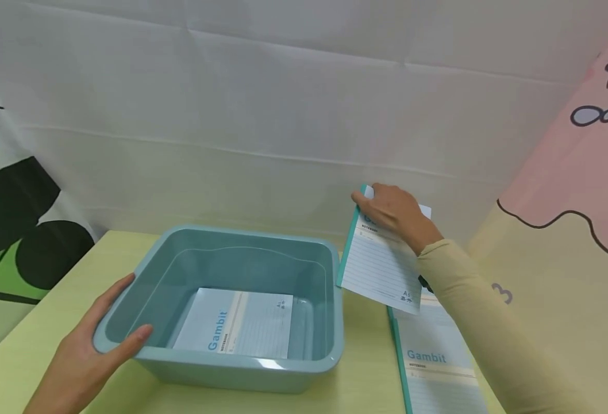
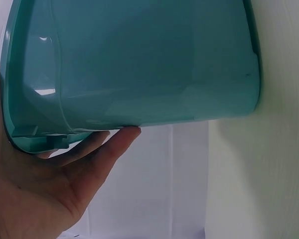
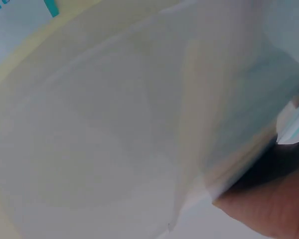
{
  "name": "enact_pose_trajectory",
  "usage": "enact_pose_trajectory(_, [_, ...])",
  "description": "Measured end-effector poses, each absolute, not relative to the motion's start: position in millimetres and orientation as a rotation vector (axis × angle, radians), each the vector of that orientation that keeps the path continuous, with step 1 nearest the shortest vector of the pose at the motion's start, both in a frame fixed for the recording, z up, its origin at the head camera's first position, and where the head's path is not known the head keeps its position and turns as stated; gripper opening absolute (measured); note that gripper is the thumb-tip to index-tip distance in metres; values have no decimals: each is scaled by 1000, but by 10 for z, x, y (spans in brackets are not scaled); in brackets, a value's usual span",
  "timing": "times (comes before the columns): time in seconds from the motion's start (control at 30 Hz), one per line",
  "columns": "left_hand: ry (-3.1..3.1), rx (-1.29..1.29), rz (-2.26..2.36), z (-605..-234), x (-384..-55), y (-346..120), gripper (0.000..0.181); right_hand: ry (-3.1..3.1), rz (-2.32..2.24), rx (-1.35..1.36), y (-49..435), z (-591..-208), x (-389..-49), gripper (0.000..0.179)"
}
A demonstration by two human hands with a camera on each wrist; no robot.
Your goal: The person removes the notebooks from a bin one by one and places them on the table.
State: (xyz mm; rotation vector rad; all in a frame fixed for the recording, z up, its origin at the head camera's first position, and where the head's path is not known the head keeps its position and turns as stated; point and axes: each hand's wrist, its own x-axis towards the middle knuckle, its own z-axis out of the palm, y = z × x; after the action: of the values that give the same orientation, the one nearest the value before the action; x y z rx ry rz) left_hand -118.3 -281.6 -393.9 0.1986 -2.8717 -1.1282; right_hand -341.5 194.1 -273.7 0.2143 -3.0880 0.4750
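Note:
A blue-green plastic basin (image 1: 278, 363) sits on the table, and my left hand (image 1: 79, 351) grips its left rim. In the left wrist view the fingers (image 2: 109, 152) reach along the outer wall, below the lip. My right hand (image 1: 394, 211) pinches a Gambit notebook (image 1: 378, 267) near its top edge and holds it up, tilted, just right of the basin. Seen from the right wrist, this notebook (image 3: 89, 144) is a pale blur filling most of the view. Inside the basin a matching notebook (image 1: 262, 328) lies flat on the bottom, turned sideways.
Another Gambit notebook (image 1: 438, 379) with a green spine lies on the yellow table (image 1: 361, 368) at the right, partly under the raised one and beside my right sleeve (image 1: 495, 328). A pale cloth (image 1: 283, 115) hangs behind the table, with cartoon prints at both sides.

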Motion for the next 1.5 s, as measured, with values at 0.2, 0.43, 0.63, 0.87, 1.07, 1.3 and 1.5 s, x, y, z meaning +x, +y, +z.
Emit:
enact_pose_trajectory(0.2, [-2841,209,-1058,-3958,-1163,-2826,91,-3139,445,209,2062,-2855,-3469,76])
enact_pose_trajectory(0.43, [-2831,215,-1002,-3917,-1177,-2781,90,-3159,404,234,2061,-3237,-3478,87])
enact_pose_trajectory(0.63, [-2817,229,-995,-3917,-1176,-2803,88,-3171,477,291,1904,-3638,-3475,77])
enact_pose_trajectory(0.87, [-2842,250,-1033,-3905,-1194,-2818,88,-3148,477,424,1723,-4016,-3520,75])
enact_pose_trajectory(1.07, [-2833,254,-1070,-3922,-1177,-2819,88,-3089,452,561,1668,-4174,-3575,56])
enact_pose_trajectory(1.3, [-2806,213,-1088,-3931,-1162,-2807,87,-3110,529,439,1745,-4091,-3602,53])
enact_pose_trajectory(1.5, [-2841,240,-1095,-3916,-1168,-2825,89,-2988,570,516,1792,-3760,-3558,33])
